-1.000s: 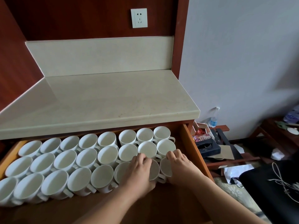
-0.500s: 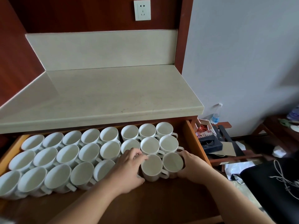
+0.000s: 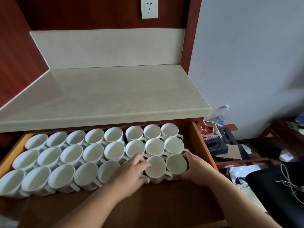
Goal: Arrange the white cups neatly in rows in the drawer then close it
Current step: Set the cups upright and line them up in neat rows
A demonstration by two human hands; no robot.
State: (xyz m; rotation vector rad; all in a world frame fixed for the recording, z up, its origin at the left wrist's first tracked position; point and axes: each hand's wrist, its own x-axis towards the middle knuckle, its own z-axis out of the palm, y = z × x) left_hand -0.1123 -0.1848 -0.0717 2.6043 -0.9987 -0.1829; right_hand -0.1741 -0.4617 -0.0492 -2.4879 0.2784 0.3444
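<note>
The last two white cups [image 3: 166, 167] of the front row, a second ago covered by the hands, are now bracketed at the drawer's [image 3: 199, 142] right edge: left hand [image 3: 130, 176] and right hand [image 3: 196, 168] each grasping one. Only closing seems left.

A socket [image 3: 149, 7] sits on the wood panel above a bare counter [image 3: 105, 96]. A bottle [image 3: 221, 120] stands by the wall [image 3: 246, 55].
</note>
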